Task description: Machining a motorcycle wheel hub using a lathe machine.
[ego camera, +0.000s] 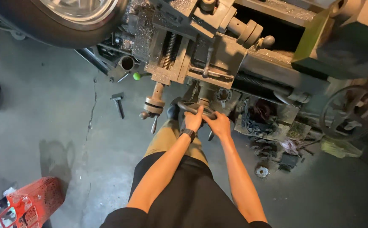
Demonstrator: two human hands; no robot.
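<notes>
You've got both hands wrapped on the lathe's dark handwheel (pixel 196 108), left hand (pixel 193 119) and right hand (pixel 219 125) side by side, low on the carriage (pixel 201 59), red basket (pixel 34 203) near left

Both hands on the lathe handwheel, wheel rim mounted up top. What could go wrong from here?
1. The left hand and right hand both grip the handwheel; the small crank handle beside it could catch the black wristband.
2. The large wheel rim sits close above the carriage; feeding too far may crash into it.
3. Scrap parts on the floor and the loose tool are trip hazards.
</notes>
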